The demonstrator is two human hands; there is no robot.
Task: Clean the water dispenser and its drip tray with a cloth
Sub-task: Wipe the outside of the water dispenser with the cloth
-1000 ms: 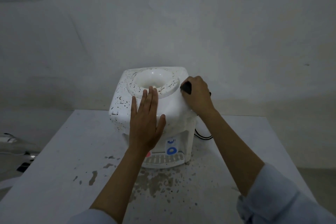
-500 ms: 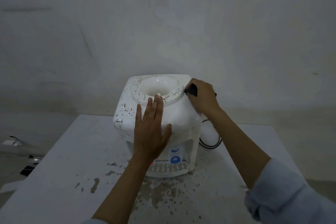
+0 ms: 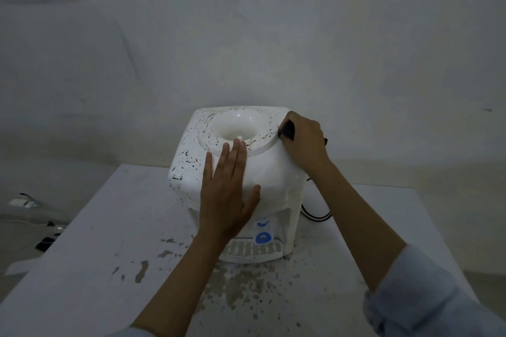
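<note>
White dispenser (image 3: 273,169): my left hand (image 3: 227,200) rests flat on its front; my right grip (image 3: 304,142) clamps a dark cloth (image 3: 287,130) at its top edge.

a pale table (image 3: 90,260) carries everything; its top is blotched with dark flecks and smears, thickest near the front of the water dispenser (image 3: 191,172); the white dispenser stands on it toward the far edge, its own top and left side speckled dark; its slotted drip tray (image 3: 254,250) sits at the base, facing the near side; a black cord (image 3: 315,217) loops on the table just right of the dispenser.
</note>
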